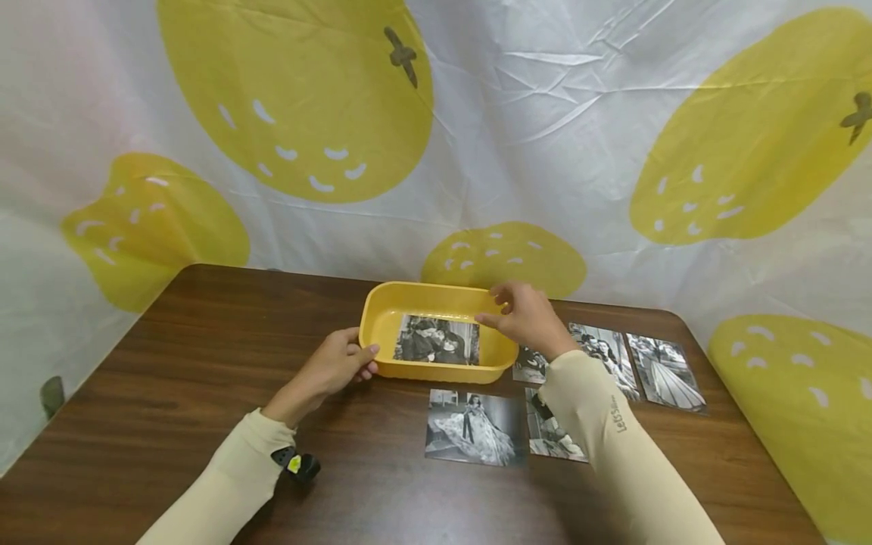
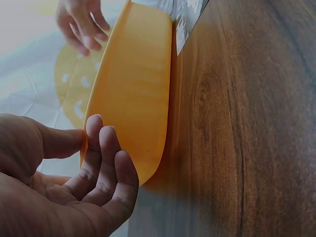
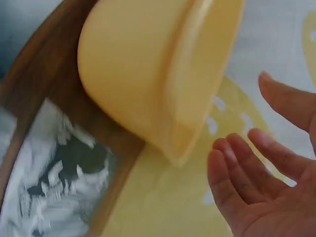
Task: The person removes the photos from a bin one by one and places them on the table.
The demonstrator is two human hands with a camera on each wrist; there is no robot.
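A yellow plastic tray [image 1: 443, 372] stands toward the back of the brown table, with a black-and-white photo [image 1: 436, 341] lying flat on its bottom. At the tray's left end my left hand [image 1: 334, 363] holds the rim, thumb on top and fingers along the outer wall; the left wrist view shows this grip on the wall [image 2: 131, 84]. Over the tray's right end is my right hand [image 1: 527, 318], fingers loosely bent and spread. Nothing is between its thumb and fingers [image 3: 227, 182] in the right wrist view, where the hand appears apart from the tray.
Several more black-and-white photos lie on the table: a gown picture [image 1: 474, 428] in front of the tray, one [image 1: 553, 435] partly under my right sleeve, and others [image 1: 666, 372] to the right. A white curtain [image 1: 518, 151] with yellow fruit prints hangs behind the table [image 1: 225, 356].
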